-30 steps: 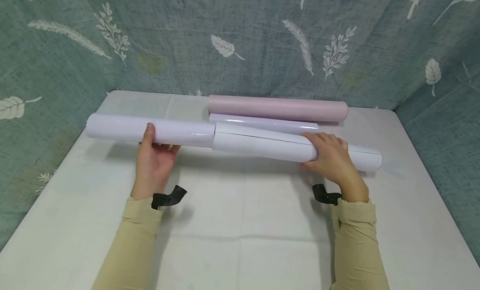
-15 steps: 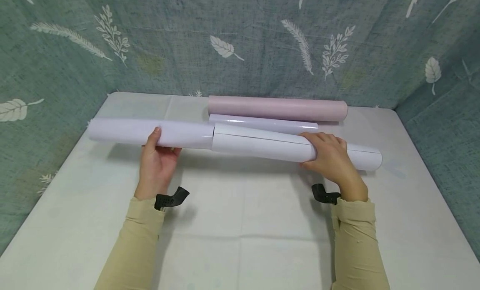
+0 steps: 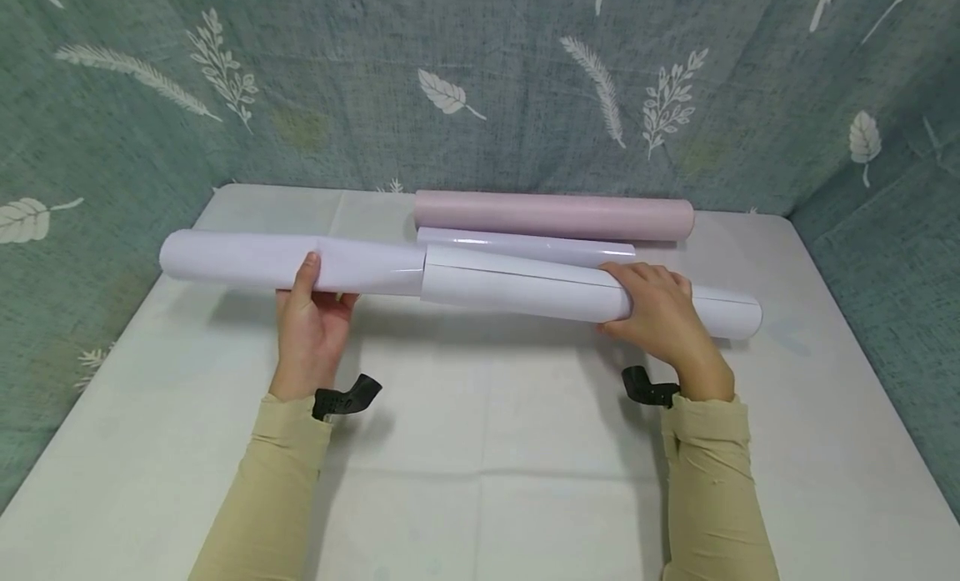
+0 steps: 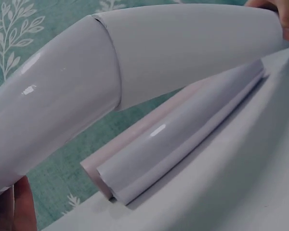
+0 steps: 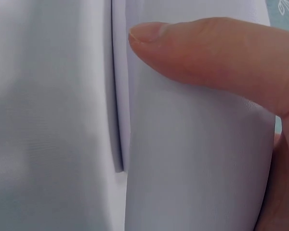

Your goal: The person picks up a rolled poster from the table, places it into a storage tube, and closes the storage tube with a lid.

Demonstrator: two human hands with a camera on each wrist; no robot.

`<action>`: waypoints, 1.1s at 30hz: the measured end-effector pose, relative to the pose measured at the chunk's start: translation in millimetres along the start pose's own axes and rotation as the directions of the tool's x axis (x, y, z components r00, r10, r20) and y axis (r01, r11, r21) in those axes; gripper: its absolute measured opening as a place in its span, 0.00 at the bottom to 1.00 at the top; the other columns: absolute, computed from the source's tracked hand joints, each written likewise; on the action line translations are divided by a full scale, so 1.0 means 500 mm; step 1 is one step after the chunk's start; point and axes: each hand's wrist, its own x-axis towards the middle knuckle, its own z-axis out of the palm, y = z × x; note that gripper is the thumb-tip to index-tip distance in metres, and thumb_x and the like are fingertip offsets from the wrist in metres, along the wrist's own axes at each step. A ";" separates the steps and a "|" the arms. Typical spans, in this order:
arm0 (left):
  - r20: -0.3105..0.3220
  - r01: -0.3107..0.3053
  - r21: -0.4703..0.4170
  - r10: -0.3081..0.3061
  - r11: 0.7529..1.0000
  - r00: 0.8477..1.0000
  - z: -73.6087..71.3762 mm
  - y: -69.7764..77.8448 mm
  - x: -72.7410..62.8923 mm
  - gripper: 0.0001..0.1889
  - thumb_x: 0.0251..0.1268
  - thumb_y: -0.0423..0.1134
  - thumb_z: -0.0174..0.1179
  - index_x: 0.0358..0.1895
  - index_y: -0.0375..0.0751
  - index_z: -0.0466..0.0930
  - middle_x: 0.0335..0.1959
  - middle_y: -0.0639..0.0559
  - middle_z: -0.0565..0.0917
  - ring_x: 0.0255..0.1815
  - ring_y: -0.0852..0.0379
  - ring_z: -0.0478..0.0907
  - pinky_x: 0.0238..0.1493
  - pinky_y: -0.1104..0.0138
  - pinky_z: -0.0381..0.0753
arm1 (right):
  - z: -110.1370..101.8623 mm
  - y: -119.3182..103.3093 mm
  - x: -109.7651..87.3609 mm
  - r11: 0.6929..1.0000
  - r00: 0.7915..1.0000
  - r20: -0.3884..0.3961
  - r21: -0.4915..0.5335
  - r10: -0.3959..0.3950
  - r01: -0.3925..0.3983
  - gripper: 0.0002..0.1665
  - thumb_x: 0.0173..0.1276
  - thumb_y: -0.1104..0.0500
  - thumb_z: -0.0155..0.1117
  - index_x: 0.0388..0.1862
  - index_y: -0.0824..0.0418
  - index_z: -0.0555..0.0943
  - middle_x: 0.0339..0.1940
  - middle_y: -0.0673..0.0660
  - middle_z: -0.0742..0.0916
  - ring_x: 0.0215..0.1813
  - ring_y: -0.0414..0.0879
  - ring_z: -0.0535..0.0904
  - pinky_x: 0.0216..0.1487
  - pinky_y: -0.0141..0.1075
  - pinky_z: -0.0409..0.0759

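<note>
A: Since approx. 1 s ago we have slid the glossy inner roll further out to our left; its left end now sits nearer the table's left edge, and less of it stays inside the white outer tube.

B: Hands? L hand wraps the inner roll from below, thumb up over the front. R hand curls over the outer tube, w/ thumb pressed flat on the sheet in the wrist view.

A: Both rolls are held just above the table, in front of the lilac roll and pink roll by the backdrop.

B: Risk, as we judge it: w/ overlap shrinking, the inner roll may pop free and sag or drop. The outer tube's loose seam could spring open if our R grip eases.
</note>
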 end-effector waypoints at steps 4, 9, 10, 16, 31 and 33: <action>0.023 -0.005 -0.008 0.005 1.000 1.000 0.005 -0.002 0.000 0.18 0.56 0.30 0.59 0.50 0.41 0.67 0.45 0.46 0.73 0.47 0.50 0.71 0.40 0.58 0.74 | -0.002 0.000 0.003 1.000 1.000 -0.001 0.002 0.001 -0.001 0.44 0.41 0.48 0.75 0.60 0.46 0.68 0.56 0.54 0.74 0.59 0.54 0.63 0.53 0.56 0.50; 0.027 -0.009 -0.018 0.009 1.000 1.000 0.011 -0.010 -0.003 0.19 0.56 0.31 0.60 0.51 0.44 0.67 0.46 0.47 0.73 0.48 0.51 0.71 0.42 0.60 0.72 | -0.001 0.000 0.007 1.000 1.000 0.003 0.000 -0.011 0.011 0.44 0.41 0.48 0.75 0.59 0.45 0.68 0.56 0.54 0.74 0.58 0.54 0.63 0.53 0.56 0.51; 0.025 -0.014 -0.016 0.015 1.000 1.000 0.013 -0.012 -0.005 0.19 0.56 0.31 0.60 0.51 0.45 0.67 0.46 0.48 0.73 0.48 0.51 0.71 0.43 0.60 0.72 | -0.001 0.000 0.007 1.000 1.000 0.004 0.000 -0.012 0.012 0.44 0.41 0.48 0.75 0.59 0.45 0.68 0.56 0.54 0.74 0.58 0.54 0.63 0.52 0.56 0.51; 0.044 -0.013 -0.021 0.014 1.000 0.999 0.029 -0.026 -0.017 0.22 0.57 0.31 0.59 0.54 0.47 0.64 0.49 0.48 0.71 0.52 0.51 0.69 0.46 0.59 0.72 | -0.001 0.000 0.004 1.000 1.000 0.000 0.001 -0.012 0.012 0.44 0.40 0.48 0.75 0.59 0.45 0.68 0.56 0.54 0.74 0.58 0.54 0.64 0.53 0.55 0.51; 0.062 -0.008 0.097 0.002 0.995 0.998 0.050 -0.059 -0.038 0.24 0.57 0.32 0.59 0.55 0.51 0.62 0.51 0.48 0.68 0.52 0.50 0.69 0.45 0.58 0.73 | 0.002 -0.001 0.003 1.000 1.000 0.003 0.007 -0.022 0.022 0.44 0.41 0.48 0.75 0.60 0.45 0.68 0.56 0.53 0.74 0.58 0.54 0.63 0.53 0.55 0.51; 0.047 -0.021 0.105 0.016 0.994 0.999 0.050 -0.058 -0.037 0.25 0.56 0.31 0.60 0.55 0.51 0.62 0.51 0.48 0.68 0.52 0.50 0.69 0.44 0.58 0.74 | 0.002 -0.001 0.004 1.000 1.000 0.001 0.008 -0.026 0.026 0.44 0.41 0.48 0.75 0.60 0.45 0.68 0.56 0.53 0.74 0.58 0.54 0.64 0.53 0.55 0.51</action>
